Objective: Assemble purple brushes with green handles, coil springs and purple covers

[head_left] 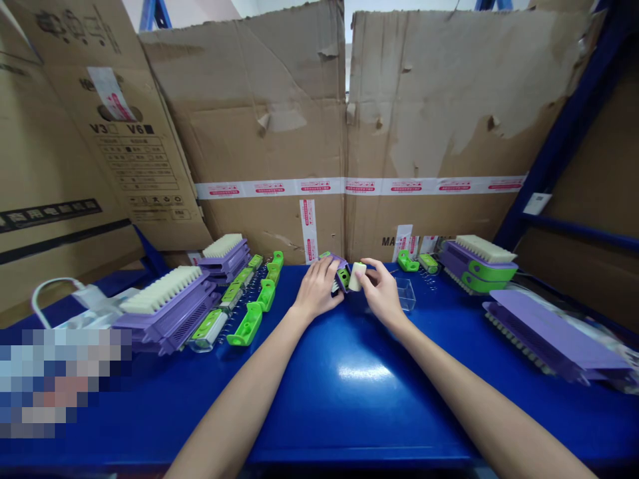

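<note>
Over the blue table, my left hand is closed around a purple brush body with a green inner part at its near end. Most of that body is hidden under the fingers. My right hand pinches a small cream-white block with a green edge between thumb and fingers. The block is held upright, close beside the brush body's end; whether they touch I cannot tell. Just behind my right fingers stands a clear plastic box, partly covered by the hand.
Purple brushes with cream bristles are stacked at left, beside green-and-clear blocks, springs and bright green end caps. More brushes and a purple brush body lie at right. Cardboard walls the back.
</note>
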`<state>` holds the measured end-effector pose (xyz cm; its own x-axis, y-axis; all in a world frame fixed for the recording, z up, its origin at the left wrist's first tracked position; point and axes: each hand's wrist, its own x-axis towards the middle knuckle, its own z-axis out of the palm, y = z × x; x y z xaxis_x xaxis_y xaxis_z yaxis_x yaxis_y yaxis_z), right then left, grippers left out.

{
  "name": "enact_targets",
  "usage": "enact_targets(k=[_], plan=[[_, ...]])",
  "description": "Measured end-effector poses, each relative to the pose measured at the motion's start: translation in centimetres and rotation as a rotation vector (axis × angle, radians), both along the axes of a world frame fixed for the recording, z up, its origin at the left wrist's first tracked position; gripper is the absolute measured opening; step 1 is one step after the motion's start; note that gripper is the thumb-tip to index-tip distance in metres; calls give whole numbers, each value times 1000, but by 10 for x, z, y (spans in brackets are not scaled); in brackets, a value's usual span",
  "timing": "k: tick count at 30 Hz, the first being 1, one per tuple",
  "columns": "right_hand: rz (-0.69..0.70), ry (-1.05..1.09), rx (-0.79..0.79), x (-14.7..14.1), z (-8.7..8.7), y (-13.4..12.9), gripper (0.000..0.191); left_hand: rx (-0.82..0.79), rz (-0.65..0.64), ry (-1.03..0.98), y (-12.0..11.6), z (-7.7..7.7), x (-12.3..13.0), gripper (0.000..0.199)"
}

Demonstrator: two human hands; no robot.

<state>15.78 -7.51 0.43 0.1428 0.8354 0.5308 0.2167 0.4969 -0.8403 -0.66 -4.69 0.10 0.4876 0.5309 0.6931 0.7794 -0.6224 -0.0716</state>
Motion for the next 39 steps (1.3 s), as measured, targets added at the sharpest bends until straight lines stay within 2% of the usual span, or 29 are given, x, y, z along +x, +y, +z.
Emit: enact_targets(k=[4,7,14,24,30,35,39], plan=[[39,144,-75,-1,0,2,38,4,-55,-19,0,0,0,68],[18,181,-66,-2,1,1,36,52,-109,-50,3,-1,-1,69],[-58,-23,66,-2,2,-3,30,108,-139,-47,3,-1,-1,70],[-106,-188,106,3,-1,-1,23,123,-97,25,-1,3,1,66],[-121,-219,116,2,-1,-1,20,131,-101,20,0,1,1,65],[-193,-269,183,0,-5,1,19,189,-52,40,0,0,1,63],[-270,-323,272,0,-10,2,20,237,-70,13,0,1,3,61]])
